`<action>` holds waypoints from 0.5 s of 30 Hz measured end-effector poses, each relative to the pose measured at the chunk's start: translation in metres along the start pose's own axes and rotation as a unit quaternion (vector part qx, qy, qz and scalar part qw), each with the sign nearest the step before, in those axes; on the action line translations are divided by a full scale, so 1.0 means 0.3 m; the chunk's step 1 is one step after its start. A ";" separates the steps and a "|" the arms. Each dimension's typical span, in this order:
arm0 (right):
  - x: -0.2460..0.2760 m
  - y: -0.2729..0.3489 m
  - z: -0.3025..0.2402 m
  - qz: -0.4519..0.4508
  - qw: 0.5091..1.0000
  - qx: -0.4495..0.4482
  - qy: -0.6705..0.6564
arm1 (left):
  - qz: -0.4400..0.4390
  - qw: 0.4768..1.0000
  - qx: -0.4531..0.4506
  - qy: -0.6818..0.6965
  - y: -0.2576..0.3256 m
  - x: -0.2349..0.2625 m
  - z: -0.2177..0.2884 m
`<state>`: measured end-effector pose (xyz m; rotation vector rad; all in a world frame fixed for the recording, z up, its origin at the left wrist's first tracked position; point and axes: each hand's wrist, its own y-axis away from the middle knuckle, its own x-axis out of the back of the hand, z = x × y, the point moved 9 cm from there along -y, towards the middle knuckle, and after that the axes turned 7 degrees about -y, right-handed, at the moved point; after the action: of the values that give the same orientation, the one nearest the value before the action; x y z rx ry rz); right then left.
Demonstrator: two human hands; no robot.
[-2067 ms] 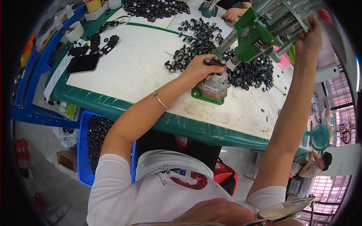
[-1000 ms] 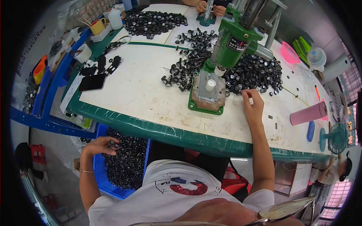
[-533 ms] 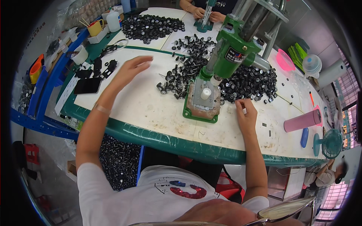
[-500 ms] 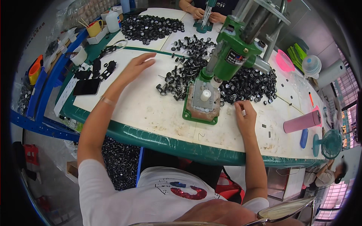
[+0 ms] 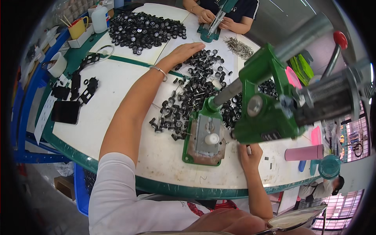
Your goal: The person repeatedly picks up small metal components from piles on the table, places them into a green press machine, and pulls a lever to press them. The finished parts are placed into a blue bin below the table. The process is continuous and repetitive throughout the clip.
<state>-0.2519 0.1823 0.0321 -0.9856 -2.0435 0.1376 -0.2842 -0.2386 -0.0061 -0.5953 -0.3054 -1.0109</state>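
Note:
My left hand (image 5: 185, 52) reaches far across the white table (image 5: 117, 94), flat and palm down, fingers spread, just above the near pile of small black wheel-and-axle parts (image 5: 188, 94). Nothing is held in it; a thin bracelet circles the wrist. My right hand (image 5: 248, 153) rests on the table beside the green hand press (image 5: 262, 105), pinching a small pale pin between its fingertips. The press's base plate (image 5: 205, 137) carries a white stud and lies just left of that hand.
A second pile of black wheels (image 5: 145, 29) lies at the far side. Another person's hands (image 5: 211, 19) work a small green press there, beside a heap of metal pins (image 5: 239, 47). A dark phone (image 5: 65, 112), a pink cylinder (image 5: 303, 152) and a blue bin (image 5: 83, 184) below the table edge are around.
My left hand rose from the blue bin under the table and stretched across to the far side of the wheel pile. My right hand stayed beside the press base.

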 end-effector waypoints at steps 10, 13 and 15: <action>-0.027 0.185 0.450 -0.153 0.731 -0.338 -0.572 | -0.138 0.986 -0.012 -0.095 -0.233 -0.161 0.001; 0.026 0.303 0.436 -0.005 0.433 -0.419 -0.798 | -0.154 0.967 -0.084 -0.184 -0.235 -0.240 0.066; -0.028 0.256 0.290 -0.055 0.158 -0.414 -0.895 | -0.174 0.970 -0.105 -0.135 -0.235 -0.253 0.049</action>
<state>-0.2669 0.2502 -0.0613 -1.2685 -4.9142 -0.0034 -0.3830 -0.2044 -0.0096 -0.8955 -0.5628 -1.3113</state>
